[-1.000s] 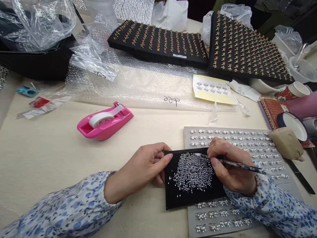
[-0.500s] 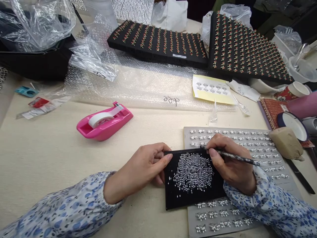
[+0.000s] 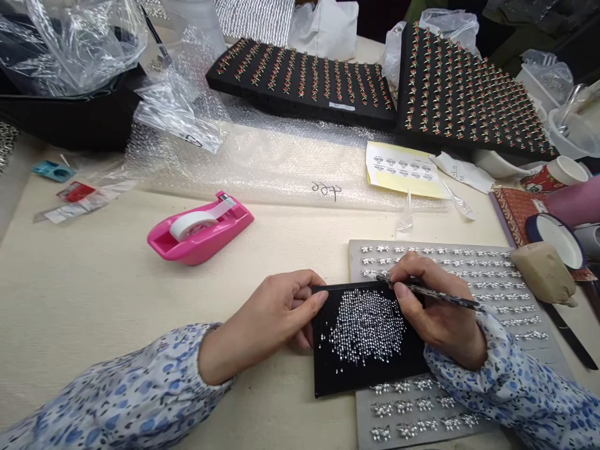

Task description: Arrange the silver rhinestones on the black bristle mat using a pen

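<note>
My left hand (image 3: 274, 319) is closed on the left edge of a small black tray (image 3: 328, 375) that carries a heap of tiny clear rhinestones (image 3: 365, 325). My right hand (image 3: 434, 306) pinches a thin dark picking stick (image 3: 440, 294). The stick's tip rests on a row of small silver ornaments at the upper left of the grey board (image 3: 539, 350). The black tray lies over the board's left part. Both sleeves are blue flowered cloth.
A pink tape dispenser (image 3: 201, 228) sits left of centre. Bubble wrap (image 3: 262, 162), a yellow label sheet (image 3: 403, 169) and two black trays of red-and-gold pieces (image 3: 304, 78) (image 3: 469, 94) lie behind. A beige putty lump (image 3: 541, 272), cups and a lid crowd the right edge.
My right hand has lifted the stick's tip off the rhinestone heap and moved it up onto the ornament rows of the grey board. My left hand has stayed still.
</note>
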### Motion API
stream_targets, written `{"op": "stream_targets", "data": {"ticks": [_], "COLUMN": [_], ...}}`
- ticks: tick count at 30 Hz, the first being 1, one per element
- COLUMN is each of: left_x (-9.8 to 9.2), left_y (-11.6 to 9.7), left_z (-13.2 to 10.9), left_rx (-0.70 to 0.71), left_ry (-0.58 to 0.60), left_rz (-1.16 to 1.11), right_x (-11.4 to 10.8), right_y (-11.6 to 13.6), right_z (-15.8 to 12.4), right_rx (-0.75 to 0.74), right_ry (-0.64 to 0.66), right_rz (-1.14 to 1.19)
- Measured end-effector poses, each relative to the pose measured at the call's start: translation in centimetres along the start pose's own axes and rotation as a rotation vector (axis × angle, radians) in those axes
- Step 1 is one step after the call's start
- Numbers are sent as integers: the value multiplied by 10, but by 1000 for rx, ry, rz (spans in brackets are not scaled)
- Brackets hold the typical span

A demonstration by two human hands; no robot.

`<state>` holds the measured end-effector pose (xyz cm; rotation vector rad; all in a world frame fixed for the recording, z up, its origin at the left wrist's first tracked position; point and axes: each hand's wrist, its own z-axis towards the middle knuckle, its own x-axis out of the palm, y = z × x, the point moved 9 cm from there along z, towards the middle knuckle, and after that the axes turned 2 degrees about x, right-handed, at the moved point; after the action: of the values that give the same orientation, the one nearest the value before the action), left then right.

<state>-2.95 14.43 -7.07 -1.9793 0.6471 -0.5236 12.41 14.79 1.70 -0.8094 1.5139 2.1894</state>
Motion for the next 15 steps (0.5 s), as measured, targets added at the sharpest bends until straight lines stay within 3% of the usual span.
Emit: {"op": "stream_targets", "data": {"ticks": [15], "left_x": [0], "left_y": [1], "left_z": [1], "left_rx": [-1], "left_ry": [-1], "left_rz": [-22], "right_x": [-2], "right_y": [0], "right_z": [0], "right_rx": [-10], "right_ry": [-43], "right_rz": [-16]}}
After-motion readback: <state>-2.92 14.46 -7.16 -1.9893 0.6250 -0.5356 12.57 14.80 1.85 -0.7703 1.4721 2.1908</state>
